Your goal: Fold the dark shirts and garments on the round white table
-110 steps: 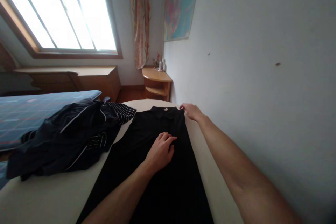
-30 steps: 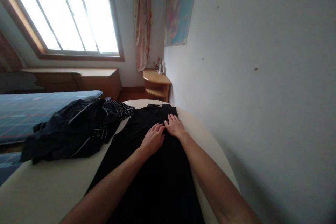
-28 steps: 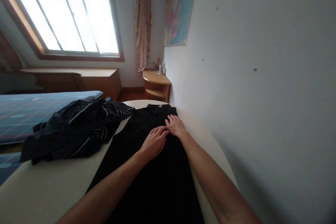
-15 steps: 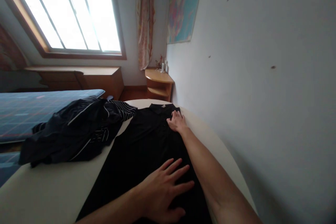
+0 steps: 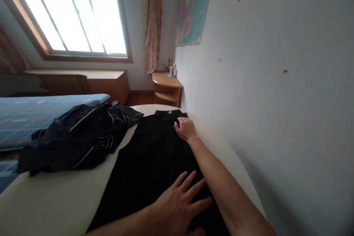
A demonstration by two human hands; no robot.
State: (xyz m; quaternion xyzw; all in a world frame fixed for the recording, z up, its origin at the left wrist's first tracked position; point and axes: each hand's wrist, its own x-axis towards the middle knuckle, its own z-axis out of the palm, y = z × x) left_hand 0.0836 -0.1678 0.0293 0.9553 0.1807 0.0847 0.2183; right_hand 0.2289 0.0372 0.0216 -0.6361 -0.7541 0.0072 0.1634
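Observation:
A black collared shirt (image 5: pixel 143 155) lies stretched out on a pale round-edged table (image 5: pixel 63 195), its collar at the far end. My left hand (image 5: pixel 178 197) rests on the lower part of the shirt with fingers spread; its thumb is partly cut off by the bottom of the view. Farther up, my right hand (image 5: pixel 186 129) touches the shirt beside the collar, near its right shoulder. Its fingers are bent but the thumb stands apart from them, and no fabric shows pinched between them.
A heap of dark clothes with white stripes (image 5: pixel 74 136) lies left of the shirt, reaching toward a blue checked mattress (image 5: pixel 49 107). A white wall (image 5: pixel 265 118) runs along the right. Behind stand a corner shelf (image 5: pixel 167 80) and a low wooden cabinet (image 5: pixel 107 75).
My left hand has slid slightly to the right over the shirt, and the shirt's lower left edge has shifted right. My right hand's fingers have drawn closer together near the collar.

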